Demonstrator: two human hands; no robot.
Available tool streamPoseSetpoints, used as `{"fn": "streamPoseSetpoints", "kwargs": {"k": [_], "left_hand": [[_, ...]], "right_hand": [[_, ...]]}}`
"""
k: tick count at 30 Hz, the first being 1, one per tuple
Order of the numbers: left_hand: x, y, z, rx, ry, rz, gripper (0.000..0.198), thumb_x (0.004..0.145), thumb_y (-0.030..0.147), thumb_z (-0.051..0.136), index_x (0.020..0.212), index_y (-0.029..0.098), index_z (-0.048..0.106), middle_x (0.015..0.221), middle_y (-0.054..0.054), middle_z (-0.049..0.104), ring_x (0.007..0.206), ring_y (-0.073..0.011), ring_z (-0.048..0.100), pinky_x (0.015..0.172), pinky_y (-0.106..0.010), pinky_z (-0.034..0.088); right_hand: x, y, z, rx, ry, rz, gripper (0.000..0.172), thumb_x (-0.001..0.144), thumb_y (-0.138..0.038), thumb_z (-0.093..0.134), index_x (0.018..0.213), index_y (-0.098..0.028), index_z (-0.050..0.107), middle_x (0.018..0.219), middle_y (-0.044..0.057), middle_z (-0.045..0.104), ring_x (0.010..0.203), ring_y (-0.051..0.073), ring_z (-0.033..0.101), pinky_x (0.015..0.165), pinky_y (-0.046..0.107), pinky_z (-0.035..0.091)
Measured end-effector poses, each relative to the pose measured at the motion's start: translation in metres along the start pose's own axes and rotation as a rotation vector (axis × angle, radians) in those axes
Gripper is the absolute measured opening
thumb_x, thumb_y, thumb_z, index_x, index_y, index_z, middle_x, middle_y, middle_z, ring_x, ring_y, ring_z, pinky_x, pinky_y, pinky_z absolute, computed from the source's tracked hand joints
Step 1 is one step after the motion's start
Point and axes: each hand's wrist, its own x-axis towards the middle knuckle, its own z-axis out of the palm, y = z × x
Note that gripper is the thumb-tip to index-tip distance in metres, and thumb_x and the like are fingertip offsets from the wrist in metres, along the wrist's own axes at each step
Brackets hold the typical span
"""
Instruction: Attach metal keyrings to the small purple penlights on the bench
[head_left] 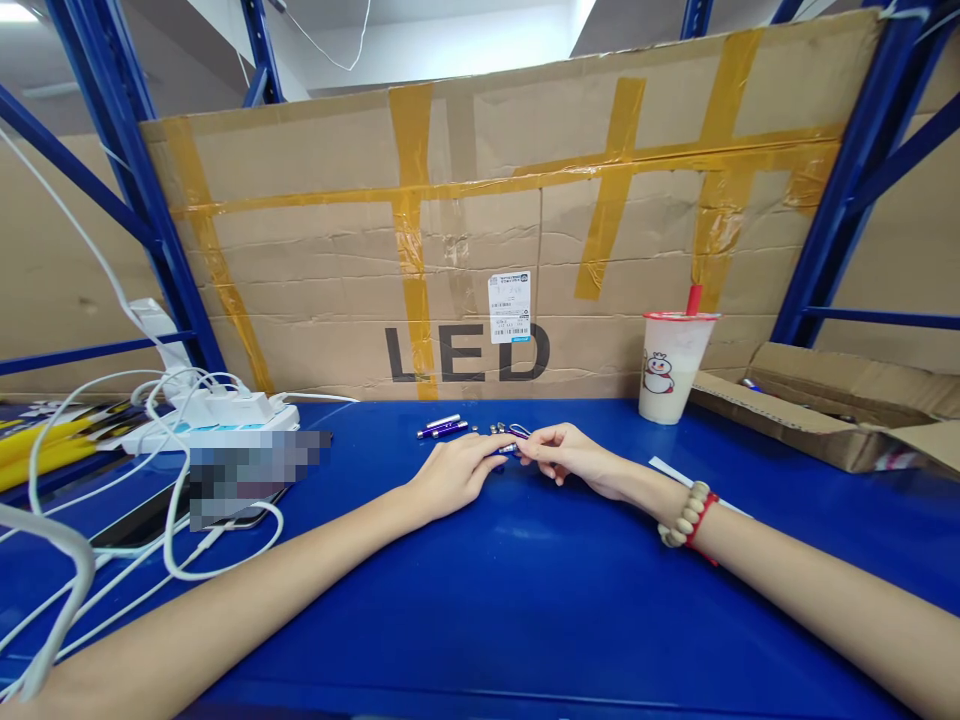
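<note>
Near the middle of the blue table, my left hand (457, 470) pinches a small, shiny purple-and-silver metal tube (508, 449) between thumb and fingers. My right hand (571, 455) is closed at the tube's right end, its thumb and fingertips pressed together there. Just behind the hands lie a purple piece with a thin looped strap (519, 430) and several tiny silver parts (496, 428). Left of these rest slim purple and silver pen-like tubes (444, 428). My fingers partly cover the held tube, so its exact kind is unclear.
A drink cup (667, 370) with a red straw stands behind my right hand. Beside it is an open cardboard box (810, 420). White cables, a power strip (225, 412) and a dark phone (142, 515) crowd the left. A taped cardboard panel (337, 300) closes the back.
</note>
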Motion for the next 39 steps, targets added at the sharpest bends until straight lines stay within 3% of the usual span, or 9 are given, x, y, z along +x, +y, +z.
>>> {"fn": "streamPoseSetpoints", "kwargs": {"k": [7, 10, 14, 19, 23, 30, 35, 39], "left_hand": [[0.002, -0.003, 0.004, -0.08, 0.035, -0.09, 0.033, 0.09, 0.03, 0.034, 0.118, 0.023, 0.05, 0.118, -0.001, 0.058, 0.105, -0.0164, 0.055, 0.088, -0.028, 0.045], [0.003, -0.003, 0.004, -0.117, 0.025, -0.114, 0.033, 0.09, 0.03, 0.033, 0.118, 0.025, 0.049, 0.121, 0.0, 0.056, 0.106, -0.0161, 0.055, 0.089, -0.029, 0.044], [0.003, -0.005, 0.004, -0.18, 0.0, -0.128, 0.034, 0.09, 0.031, 0.033, 0.12, 0.026, 0.047, 0.119, 0.001, 0.058, 0.105, -0.016, 0.056, 0.09, -0.03, 0.044], [0.003, -0.008, 0.005, -0.212, -0.01, -0.121, 0.034, 0.09, 0.032, 0.033, 0.12, 0.025, 0.048, 0.121, -0.001, 0.056, 0.108, -0.017, 0.053, 0.091, -0.031, 0.043], [0.002, -0.007, 0.004, -0.161, -0.035, -0.053, 0.032, 0.09, 0.03, 0.034, 0.117, 0.024, 0.05, 0.119, -0.002, 0.057, 0.107, -0.0165, 0.053, 0.093, -0.031, 0.041], [0.0, -0.003, 0.0, -0.084, -0.115, 0.003, 0.028, 0.091, 0.03, 0.033, 0.111, 0.025, 0.05, 0.109, -0.002, 0.06, 0.099, -0.0158, 0.055, 0.086, -0.029, 0.043], [-0.002, -0.001, -0.003, -0.095, -0.102, 0.02, 0.024, 0.091, 0.03, 0.033, 0.107, 0.024, 0.05, 0.107, -0.001, 0.06, 0.098, -0.0152, 0.055, 0.085, -0.028, 0.043], [-0.002, 0.0, -0.004, -0.078, -0.104, 0.005, 0.023, 0.09, 0.029, 0.035, 0.107, 0.024, 0.05, 0.107, -0.001, 0.06, 0.097, -0.0157, 0.055, 0.084, -0.028, 0.044]], "right_hand": [[0.003, 0.004, 0.002, -0.004, 0.104, -0.097, 0.042, 0.061, -0.054, 0.066, 0.074, -0.015, 0.062, 0.06, -0.001, 0.055, 0.044, 0.004, 0.042, 0.039, 0.018, 0.034], [0.006, 0.005, 0.001, -0.113, 0.218, -0.244, 0.041, 0.059, -0.049, 0.069, 0.082, -0.016, 0.063, 0.067, 0.0, 0.059, 0.043, 0.005, 0.044, 0.04, 0.021, 0.036], [0.007, 0.006, -0.002, -0.357, 0.327, -0.513, 0.029, 0.062, -0.045, 0.069, 0.074, -0.019, 0.069, 0.076, 0.003, 0.059, 0.051, 0.007, 0.048, 0.048, 0.023, 0.04], [0.004, 0.006, -0.005, -0.503, 0.339, -0.632, 0.023, 0.071, -0.043, 0.063, 0.079, -0.024, 0.071, 0.081, 0.003, 0.059, 0.056, 0.009, 0.05, 0.054, 0.025, 0.041], [0.003, 0.006, -0.008, -0.561, 0.276, -0.72, 0.019, 0.073, -0.042, 0.062, 0.074, -0.025, 0.071, 0.076, 0.002, 0.059, 0.064, 0.012, 0.053, 0.059, 0.025, 0.042], [0.0, 0.006, -0.013, -0.621, 0.153, -0.759, 0.02, 0.077, -0.041, 0.058, 0.073, -0.026, 0.071, 0.076, 0.003, 0.06, 0.069, 0.014, 0.055, 0.062, 0.026, 0.043], [0.001, 0.007, -0.01, -0.601, 0.152, -0.75, 0.018, 0.073, -0.04, 0.062, 0.07, -0.023, 0.071, 0.072, 0.003, 0.059, 0.067, 0.013, 0.054, 0.061, 0.026, 0.042], [0.002, 0.007, -0.006, -0.554, 0.174, -0.657, 0.023, 0.069, -0.043, 0.066, 0.065, -0.021, 0.069, 0.069, 0.003, 0.059, 0.064, 0.013, 0.053, 0.056, 0.025, 0.041]]}}
